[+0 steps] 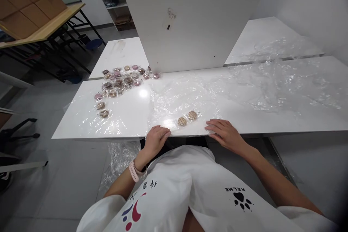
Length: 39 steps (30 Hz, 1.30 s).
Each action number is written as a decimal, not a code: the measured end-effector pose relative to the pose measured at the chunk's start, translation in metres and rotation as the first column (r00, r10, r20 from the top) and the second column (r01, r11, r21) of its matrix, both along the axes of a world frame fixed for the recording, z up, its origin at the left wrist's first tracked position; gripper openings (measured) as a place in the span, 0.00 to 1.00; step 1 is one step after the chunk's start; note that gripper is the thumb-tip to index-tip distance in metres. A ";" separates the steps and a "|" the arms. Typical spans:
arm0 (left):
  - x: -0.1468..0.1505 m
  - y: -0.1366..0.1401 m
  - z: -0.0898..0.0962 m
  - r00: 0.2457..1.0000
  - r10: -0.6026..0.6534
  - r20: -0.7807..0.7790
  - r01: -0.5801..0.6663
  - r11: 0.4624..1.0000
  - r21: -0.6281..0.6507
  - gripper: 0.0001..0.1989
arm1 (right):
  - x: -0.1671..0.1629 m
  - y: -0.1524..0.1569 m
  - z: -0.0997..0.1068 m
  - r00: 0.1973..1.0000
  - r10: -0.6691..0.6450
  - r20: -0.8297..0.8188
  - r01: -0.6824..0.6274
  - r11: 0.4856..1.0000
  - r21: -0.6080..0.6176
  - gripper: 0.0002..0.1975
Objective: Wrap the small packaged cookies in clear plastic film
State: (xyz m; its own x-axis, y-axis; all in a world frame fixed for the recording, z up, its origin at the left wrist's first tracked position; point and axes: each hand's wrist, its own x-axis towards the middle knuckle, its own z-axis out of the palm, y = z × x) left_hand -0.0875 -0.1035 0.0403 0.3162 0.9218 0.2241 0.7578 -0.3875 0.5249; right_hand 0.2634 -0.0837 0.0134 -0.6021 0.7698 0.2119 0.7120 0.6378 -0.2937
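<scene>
Two tan wrapped biscuits (pixel 192 115), one heap (pixel 118 82) of roughly twenty more, one wristband (pixel 133 171)

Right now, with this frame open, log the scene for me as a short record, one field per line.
Left hand: curled fingers, left hand at the front edge of the white table; grip unclear
Right hand: fingers extended, right hand at the same edge
Nearest items: two round tan biscuits just beyond the hands, amid clear plastic film
Left side: cluster of wrapped biscuits, brown, tan and pink
Behind: upright white panel
Left wrist: pink band
</scene>
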 end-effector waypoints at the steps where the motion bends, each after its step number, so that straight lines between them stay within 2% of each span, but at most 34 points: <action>1: -0.003 0.006 0.008 0.999 0.033 -0.011 -0.033 0.995 -0.091 0.11 | 0.002 0.004 0.004 1.000 0.007 0.017 -0.007 0.999 -0.037 0.15; 3: -0.009 0.020 0.023 0.994 0.082 -0.070 -0.097 0.964 -0.247 0.13 | 0.006 0.012 0.015 0.998 0.029 0.054 -0.022 0.992 -0.123 0.18; 5: -0.013 0.032 0.033 0.983 0.101 -0.153 -0.146 0.933 -0.328 0.18 | 0.010 0.022 0.028 0.996 0.026 0.086 -0.007 0.978 -0.207 0.21; 9: -0.016 0.051 0.040 0.953 0.091 -0.289 -0.190 0.922 -0.336 0.21 | 0.017 0.053 0.050 0.991 -0.088 0.101 0.120 0.921 -0.370 0.18; 11: -0.013 0.060 0.040 0.927 0.068 -0.368 -0.200 0.922 -0.332 0.19 | 0.016 0.076 0.053 0.991 -0.131 0.020 0.125 0.874 -0.469 0.17; 13: -0.011 0.070 0.039 0.889 0.058 -0.454 -0.221 0.923 -0.315 0.17 | 0.012 0.098 0.051 0.973 -0.229 -0.043 0.176 0.844 -0.506 0.18; 14: -0.010 0.075 0.039 0.870 0.059 -0.489 -0.230 0.927 -0.298 0.14 | 0.009 0.106 0.049 0.949 -0.312 -0.041 0.258 0.847 -0.465 0.18; 15: -0.010 0.078 0.039 0.853 0.067 -0.518 -0.236 0.934 -0.268 0.11 | 0.006 0.111 0.047 0.912 -0.410 -0.033 0.369 0.852 -0.372 0.18; 17: -0.012 0.078 0.043 0.822 0.128 -0.555 -0.249 0.957 -0.148 0.04 | -0.003 0.109 0.044 0.815 -0.573 -0.085 0.566 0.819 -0.097 0.18; 18: -0.013 0.075 0.045 0.813 0.175 -0.556 -0.248 0.967 -0.059 0.04 | -0.009 0.103 0.043 0.792 -0.591 -0.154 0.600 0.800 0.014 0.18; 19: -0.013 0.068 0.048 0.814 0.218 -0.538 -0.236 0.971 0.038 0.07 | -0.015 0.093 0.043 0.804 -0.550 -0.227 0.577 0.813 0.074 0.18; 21: -0.007 0.051 0.052 0.867 0.241 -0.435 -0.176 0.967 0.185 0.09 | -0.028 0.071 0.041 0.886 -0.331 -0.325 0.369 0.928 0.061 0.16; 22: -0.001 0.041 0.051 0.912 0.193 -0.362 -0.123 0.970 0.209 0.09 | -0.036 0.060 0.039 0.921 -0.185 -0.342 0.207 0.978 0.027 0.16; 23: 0.008 0.032 0.047 0.953 0.110 -0.284 -0.052 0.978 0.203 0.10 | -0.043 0.052 0.035 0.939 -0.049 -0.341 0.049 0.999 -0.007 0.15; 25: 0.028 0.020 0.032 0.985 -0.080 -0.154 0.101 0.986 0.136 0.12 | -0.055 0.047 0.025 0.950 0.117 -0.291 -0.138 0.989 -0.054 0.15; 27: 0.044 0.020 0.009 0.977 -0.182 -0.112 0.192 0.978 0.082 0.18 | -0.061 0.056 0.012 0.966 0.144 -0.216 -0.168 0.981 -0.096 0.18; 29: 0.050 0.030 -0.012 0.977 -0.176 -0.122 0.184 0.981 0.056 0.27 | -0.060 0.071 0.001 0.978 0.115 -0.177 -0.144 0.977 -0.159 0.22; 31: 0.045 0.045 -0.026 0.982 -0.154 -0.109 0.159 0.986 0.041 0.29 | -0.056 0.085 -0.005 0.976 0.098 -0.197 -0.139 0.967 -0.211 0.25; 35: 0.023 0.068 -0.026 0.989 -0.143 -0.028 0.143 0.990 0.017 0.17 | -0.051 0.094 -0.007 0.951 0.085 -0.296 -0.149 0.968 -0.201 0.20; 39: 0.017 0.082 -0.016 0.997 0.017 -0.073 -0.024 0.996 -0.089 0.13 | -0.054 0.091 -0.007 0.963 -0.044 -0.266 -0.007 0.982 -0.189 0.18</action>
